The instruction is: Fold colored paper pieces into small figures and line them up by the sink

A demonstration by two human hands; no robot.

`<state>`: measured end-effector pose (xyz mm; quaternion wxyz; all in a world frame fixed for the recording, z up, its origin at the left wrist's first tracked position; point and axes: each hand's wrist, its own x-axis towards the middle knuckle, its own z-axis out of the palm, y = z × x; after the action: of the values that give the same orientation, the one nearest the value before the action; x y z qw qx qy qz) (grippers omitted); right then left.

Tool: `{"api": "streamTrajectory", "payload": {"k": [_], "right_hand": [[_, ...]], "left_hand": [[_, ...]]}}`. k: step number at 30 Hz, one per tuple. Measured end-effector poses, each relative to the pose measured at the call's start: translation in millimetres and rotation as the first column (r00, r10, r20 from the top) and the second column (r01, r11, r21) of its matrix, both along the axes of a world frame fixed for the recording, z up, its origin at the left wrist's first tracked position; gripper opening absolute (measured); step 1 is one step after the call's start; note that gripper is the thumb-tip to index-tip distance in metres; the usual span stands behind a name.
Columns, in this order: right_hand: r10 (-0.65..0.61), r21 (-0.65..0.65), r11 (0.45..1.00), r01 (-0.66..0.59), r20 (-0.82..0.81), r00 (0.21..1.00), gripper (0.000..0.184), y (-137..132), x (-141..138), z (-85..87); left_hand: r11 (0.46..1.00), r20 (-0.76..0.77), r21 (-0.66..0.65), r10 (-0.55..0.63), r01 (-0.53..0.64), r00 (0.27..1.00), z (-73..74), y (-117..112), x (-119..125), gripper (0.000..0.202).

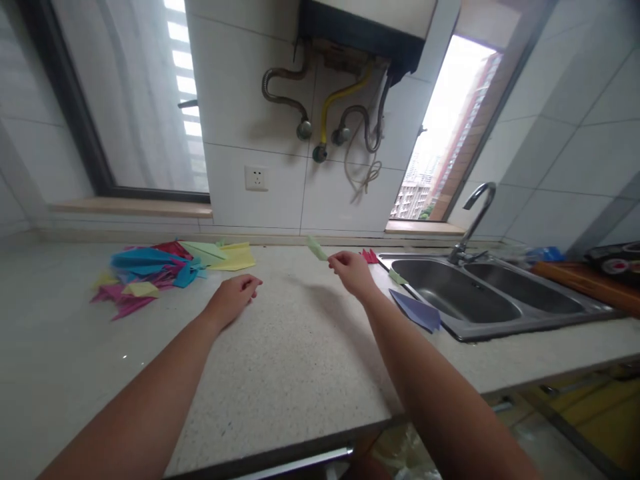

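Observation:
My right hand (353, 272) pinches a small light green folded paper (317, 249) between thumb and fingers, holding it above the back of the counter. My left hand (234, 298) hovers over or rests on the counter with fingers curled in, and nothing shows in it. Left of that hand lies a heap of folded colored papers (143, 265) in blue, pink, red, green and yellow. Beyond my right hand are red folded papers (370, 257). Another light green folded paper (398, 277) lies at the sink's edge, and a purple-blue folded paper (416, 311) lies just in front of it.
A steel double sink (463, 293) with a tall faucet (473, 220) is set into the speckled counter (280, 373) on the right. Farther right sits a brown board (585, 287). A water heater (365, 33) with hoses hangs on the tiled wall, above a socket (257, 178).

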<state>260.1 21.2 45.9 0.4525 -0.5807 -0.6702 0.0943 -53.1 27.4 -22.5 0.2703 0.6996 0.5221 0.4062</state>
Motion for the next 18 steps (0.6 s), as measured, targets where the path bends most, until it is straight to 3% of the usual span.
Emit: {"api": "streamTrajectory", "payload": {"k": [4,9,18], "right_hand": [[-0.243,-0.095,0.964,0.247,0.05,0.969,0.028,0,74,21.2],[-0.412,-0.155,0.892,0.425,0.107,0.905,0.029,-14,146,33.0],[-0.546,-0.347,0.727,0.593,0.233,0.805,0.02,-11,193,1.6]], "left_hand": [[0.998,-0.115,-0.026,-0.06,0.057,0.992,-0.5,-4,3,0.041],[0.993,-0.22,-0.001,-0.112,0.115,0.969,-0.1,-7,6,0.04],[0.991,-0.274,-0.04,-0.136,0.13,0.952,-2.8,-3,6,0.039]]}}
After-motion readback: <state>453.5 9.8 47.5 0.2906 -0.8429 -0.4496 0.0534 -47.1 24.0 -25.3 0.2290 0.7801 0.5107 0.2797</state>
